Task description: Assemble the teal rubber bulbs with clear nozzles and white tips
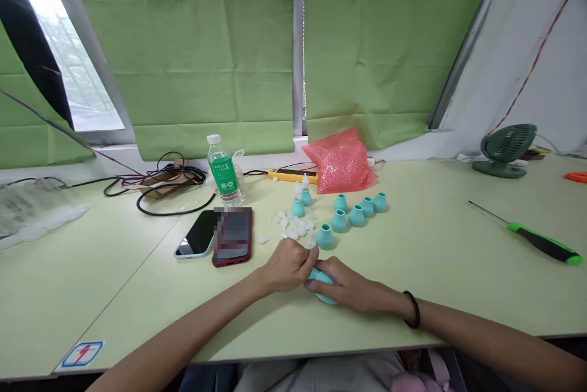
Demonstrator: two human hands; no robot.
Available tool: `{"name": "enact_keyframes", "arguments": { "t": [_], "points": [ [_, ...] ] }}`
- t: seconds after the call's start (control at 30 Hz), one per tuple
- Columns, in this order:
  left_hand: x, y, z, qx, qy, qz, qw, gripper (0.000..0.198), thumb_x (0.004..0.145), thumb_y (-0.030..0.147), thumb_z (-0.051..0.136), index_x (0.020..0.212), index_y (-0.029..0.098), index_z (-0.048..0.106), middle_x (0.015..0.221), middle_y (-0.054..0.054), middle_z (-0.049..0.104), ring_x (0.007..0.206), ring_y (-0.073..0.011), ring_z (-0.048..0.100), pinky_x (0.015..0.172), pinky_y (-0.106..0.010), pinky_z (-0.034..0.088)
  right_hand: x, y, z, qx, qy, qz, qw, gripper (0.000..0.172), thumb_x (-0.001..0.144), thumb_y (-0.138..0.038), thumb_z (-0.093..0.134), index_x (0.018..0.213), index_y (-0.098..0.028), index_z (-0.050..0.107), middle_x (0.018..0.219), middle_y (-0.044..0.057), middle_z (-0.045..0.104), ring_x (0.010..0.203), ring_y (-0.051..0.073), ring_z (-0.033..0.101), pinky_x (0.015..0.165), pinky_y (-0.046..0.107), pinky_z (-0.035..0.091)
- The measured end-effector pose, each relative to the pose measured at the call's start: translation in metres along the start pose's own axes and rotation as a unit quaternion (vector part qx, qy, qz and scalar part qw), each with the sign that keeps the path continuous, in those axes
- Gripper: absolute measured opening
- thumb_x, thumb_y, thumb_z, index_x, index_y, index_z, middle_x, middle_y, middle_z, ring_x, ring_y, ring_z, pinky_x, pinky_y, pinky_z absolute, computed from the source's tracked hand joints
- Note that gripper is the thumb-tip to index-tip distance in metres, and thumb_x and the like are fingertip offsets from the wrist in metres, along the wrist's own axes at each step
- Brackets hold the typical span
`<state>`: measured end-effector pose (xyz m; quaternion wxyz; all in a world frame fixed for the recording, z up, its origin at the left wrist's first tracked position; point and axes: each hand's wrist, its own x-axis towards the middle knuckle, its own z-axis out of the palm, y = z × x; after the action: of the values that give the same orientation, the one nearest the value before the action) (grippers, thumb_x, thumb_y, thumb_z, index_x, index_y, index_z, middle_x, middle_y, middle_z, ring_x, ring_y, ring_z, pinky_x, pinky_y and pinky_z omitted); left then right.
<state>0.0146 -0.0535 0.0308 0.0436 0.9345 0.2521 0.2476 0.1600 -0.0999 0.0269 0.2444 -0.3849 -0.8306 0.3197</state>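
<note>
My right hand (351,285) is wrapped round a rounded teal piece (324,298) near the table's front edge. My left hand (288,265) is closed in a fist against the top of that piece, its thumb touching it; whatever the fist grips is hidden. Just beyond my hands stand several small teal vase-shaped pieces (324,236) with open necks. Two more teal pieces (298,207) to their left have translucent white tips sticking out of the top. Loose translucent white bits (300,228) lie scattered beside them.
Two phones (233,239) lie left of the white bits, with a water bottle (224,175) behind. A pink bubble-wrap bag (342,162) and a yellow tool (291,176) sit at the back. Rightward are a screwdriver (541,241) and a small fan (508,148). Cables (151,181) lie back left.
</note>
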Motion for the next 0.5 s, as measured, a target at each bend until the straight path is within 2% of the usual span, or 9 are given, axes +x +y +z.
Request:
{"name": "enact_keyframes", "arguments": {
  "t": [0.1, 0.17, 0.37, 0.5],
  "points": [
    [0.001, -0.002, -0.003, -0.082, -0.025, -0.027, 0.996, 0.047, 0.084, 0.027, 0.02, 0.04, 0.014, 0.021, 0.038, 0.005, 0.019, 0.036, -0.0054, 0.018, 0.042, -0.022, 0.019, -0.002, -0.004, -0.003, -0.04, -0.011, -0.01, 0.999, 0.023, 0.081, -0.033, 0.037, 0.074, -0.014, 0.049, 0.065, 0.0, 0.051, 0.058, 0.01, 0.044, 0.053, 0.021, 0.034],
    [0.002, -0.001, -0.005, -0.125, -0.046, -0.042, 0.99, 0.047, 0.085, 0.03, 0.02, 0.04, 0.014, 0.019, 0.038, 0.005, 0.019, 0.036, -0.0051, 0.018, 0.043, -0.021, 0.019, -0.002, -0.005, -0.003, -0.067, -0.01, -0.019, 0.998, 0.024, 0.081, -0.034, 0.036, 0.073, -0.014, 0.048, 0.066, 0.0, 0.051, 0.059, 0.011, 0.045, 0.054, 0.022, 0.035],
    [0.005, -0.001, -0.01, -0.25, -0.094, -0.09, 0.959, 0.049, 0.084, 0.036, 0.024, 0.04, 0.014, 0.023, 0.038, 0.006, 0.018, 0.038, -0.0049, 0.018, 0.04, -0.02, 0.018, -0.001, -0.002, -0.001, -0.15, -0.011, -0.055, 0.987, 0.026, 0.084, -0.034, 0.033, 0.07, -0.016, 0.044, 0.065, 0.0, 0.051, 0.06, 0.011, 0.047, 0.055, 0.021, 0.035],
    [0.006, -0.006, -0.009, -0.311, -0.135, -0.119, 0.933, 0.049, 0.084, 0.035, 0.022, 0.041, 0.014, 0.035, 0.039, 0.004, 0.03, 0.039, -0.0055, 0.027, 0.042, -0.019, 0.026, -0.003, 0.004, 0.0, -0.284, -0.027, -0.127, 0.95, 0.019, 0.083, -0.03, 0.035, 0.078, -0.016, 0.046, 0.069, 0.003, 0.054, 0.061, 0.013, 0.048, 0.054, 0.023, 0.033]
  ]
}}
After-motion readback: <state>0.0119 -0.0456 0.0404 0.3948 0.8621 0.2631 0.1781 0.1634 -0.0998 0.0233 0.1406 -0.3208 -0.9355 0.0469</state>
